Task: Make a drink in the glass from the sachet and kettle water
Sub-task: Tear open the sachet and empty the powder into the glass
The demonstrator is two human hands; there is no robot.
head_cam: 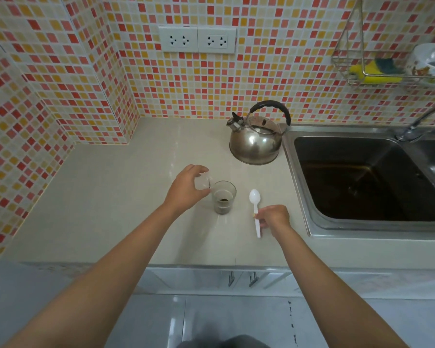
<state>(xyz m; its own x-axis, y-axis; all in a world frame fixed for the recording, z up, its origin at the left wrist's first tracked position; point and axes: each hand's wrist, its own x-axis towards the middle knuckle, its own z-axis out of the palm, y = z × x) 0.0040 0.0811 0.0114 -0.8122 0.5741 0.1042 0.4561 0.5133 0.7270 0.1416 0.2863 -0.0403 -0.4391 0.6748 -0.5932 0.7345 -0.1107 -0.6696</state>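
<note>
A small clear glass (224,197) stands on the pale counter (111,197) with dark powder at its bottom. My left hand (186,189) holds a small clear sachet (202,183) tilted right at the glass's left rim. A white plastic spoon (255,204) lies to the right of the glass, bowl pointing away. My right hand (274,218) pinches the spoon's handle near its middle, low over the counter. A steel kettle (256,141) with a black handle stands behind the glass, spout to the left, beside the sink.
A steel sink (362,177) with a tap (422,121) fills the right side. A wire rack (387,66) with a yellow sponge hangs on the tiled wall. Two wall sockets (197,40) sit above the counter. A tiled corner juts out at the left.
</note>
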